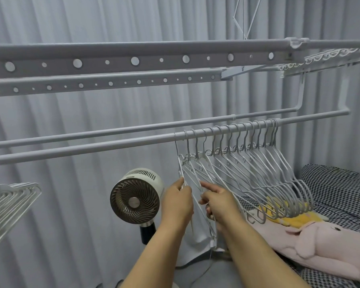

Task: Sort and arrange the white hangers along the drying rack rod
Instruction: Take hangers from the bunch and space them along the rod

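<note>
Several white hangers [258, 173] hang in a row on the front drying rack rod [92, 147], bunched toward its right end. My left hand [178, 201] grips the shoulder of the leftmost hanger [180, 163]. Just to its right, my right hand [217, 201] holds the lower part of a neighbouring hanger, index finger stretched out along its wire. A second bunch of white hangers [7, 201] hangs at the far left edge, only partly in view.
A second rod [112, 130] runs behind the front one, and perforated rack rails [133, 61] sit above. A round fan [136, 196] stands below the rod, left of my hands. A pink plush toy [312, 244] lies on checked bedding [341, 188] at the right. Curtains fill the background.
</note>
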Demonstrator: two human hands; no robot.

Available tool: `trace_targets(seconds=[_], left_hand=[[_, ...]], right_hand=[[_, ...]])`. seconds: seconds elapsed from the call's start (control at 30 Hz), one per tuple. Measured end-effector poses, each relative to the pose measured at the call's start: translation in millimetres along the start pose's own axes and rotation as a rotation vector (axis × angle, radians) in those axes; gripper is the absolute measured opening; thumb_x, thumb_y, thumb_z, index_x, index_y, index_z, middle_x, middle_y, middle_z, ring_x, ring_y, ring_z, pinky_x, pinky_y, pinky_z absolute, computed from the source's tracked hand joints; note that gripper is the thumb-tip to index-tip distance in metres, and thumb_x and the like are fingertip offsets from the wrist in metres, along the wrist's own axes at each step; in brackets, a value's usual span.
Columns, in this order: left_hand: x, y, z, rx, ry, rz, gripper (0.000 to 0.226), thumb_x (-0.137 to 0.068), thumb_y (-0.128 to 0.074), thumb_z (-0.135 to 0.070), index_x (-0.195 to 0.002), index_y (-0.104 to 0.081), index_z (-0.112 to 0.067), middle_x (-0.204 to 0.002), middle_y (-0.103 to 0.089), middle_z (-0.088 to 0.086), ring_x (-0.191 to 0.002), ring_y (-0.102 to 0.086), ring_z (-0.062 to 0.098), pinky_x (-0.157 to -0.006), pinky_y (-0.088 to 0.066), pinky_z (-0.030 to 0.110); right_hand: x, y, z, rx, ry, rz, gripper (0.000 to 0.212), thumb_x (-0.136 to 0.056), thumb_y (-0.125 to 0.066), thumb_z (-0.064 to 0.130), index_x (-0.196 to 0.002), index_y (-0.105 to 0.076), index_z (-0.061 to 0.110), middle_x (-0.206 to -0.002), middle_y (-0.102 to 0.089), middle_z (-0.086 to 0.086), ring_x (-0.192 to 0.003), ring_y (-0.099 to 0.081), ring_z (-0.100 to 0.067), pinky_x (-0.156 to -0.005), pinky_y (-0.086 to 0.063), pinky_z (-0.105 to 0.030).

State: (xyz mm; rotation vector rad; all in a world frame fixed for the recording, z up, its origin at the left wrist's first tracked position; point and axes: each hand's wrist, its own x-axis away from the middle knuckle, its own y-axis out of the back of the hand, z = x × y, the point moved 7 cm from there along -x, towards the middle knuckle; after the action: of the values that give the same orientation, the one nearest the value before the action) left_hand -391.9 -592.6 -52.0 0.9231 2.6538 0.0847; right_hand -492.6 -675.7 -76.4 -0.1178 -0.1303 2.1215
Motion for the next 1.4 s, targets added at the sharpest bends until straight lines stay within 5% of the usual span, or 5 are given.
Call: trace_targets(seconds=[0.2, 0.4, 0.63, 0.93, 1.4], left_hand=[[3, 0, -1, -0.01, 0.022, -0.004, 0.042, -0.09, -0.042, -0.01, -0.13, -0.052, 0.0, -0.128, -0.053, 0.031, -0.054, -0.044, 0.009, -0.036, -0.034, 0.014], [8, 4, 0, -0.062, 0.029, 0.002, 0.042, -0.092, -0.041, -0.01, -0.131, -0.049, 0.002, -0.066, -0.049, -0.001, -0.045, -0.042, 0.007, -0.036, -0.035, 0.015], [17, 11, 2, -0.104, 0.096, 0.069, 0.037, -0.096, -0.041, -0.017, -0.127, -0.055, -0.001, -0.085, -0.06, 0.006, -0.063, -0.06, 0.025, -0.041, -0.042, 0.021], [18, 32, 3, -0.144, 0.059, 0.061, 0.041, -0.074, -0.041, -0.043, -0.075, -0.059, -0.006, -0.074, -0.062, 0.017, -0.071, -0.059, 0.028, -0.08, -0.053, 0.053], [28, 127, 10, -0.257, 0.047, -0.117, 0.03, -0.091, -0.044, -0.026, -0.075, -0.065, -0.011, -0.078, -0.07, 0.009, -0.07, -0.062, 0.025, -0.063, -0.045, 0.033]], right_hand=[[3, 0, 2, 0.033, 0.01, -0.005, 0.043, -0.089, -0.049, 0.001, -0.124, -0.062, 0.022, -0.072, -0.06, -0.008, -0.042, -0.037, -0.01, -0.041, -0.034, -0.021], [8, -2, 5, 0.102, 0.038, -0.005, 0.023, -0.095, -0.051, 0.014, -0.117, -0.059, 0.014, -0.075, -0.059, -0.009, -0.053, -0.054, -0.015, -0.049, -0.049, -0.027], [22, -2, 20, 0.639, 0.238, -0.177, 0.018, -0.092, -0.049, 0.032, -0.097, -0.063, 0.022, -0.078, -0.062, 0.006, -0.068, -0.055, -0.012, -0.056, -0.039, -0.025], [49, -23, 51, 0.596, 0.47, -0.305, 0.028, -0.091, -0.053, 0.027, -0.117, -0.058, 0.017, -0.117, -0.055, 0.002, -0.11, -0.05, -0.016, -0.092, -0.04, -0.027], [80, -119, 42, 0.448, 0.52, -0.092, 0.019, -0.092, -0.054, 0.026, -0.108, -0.059, 0.018, -0.105, -0.054, 0.006, -0.1, -0.052, -0.011, -0.087, -0.043, -0.024]])
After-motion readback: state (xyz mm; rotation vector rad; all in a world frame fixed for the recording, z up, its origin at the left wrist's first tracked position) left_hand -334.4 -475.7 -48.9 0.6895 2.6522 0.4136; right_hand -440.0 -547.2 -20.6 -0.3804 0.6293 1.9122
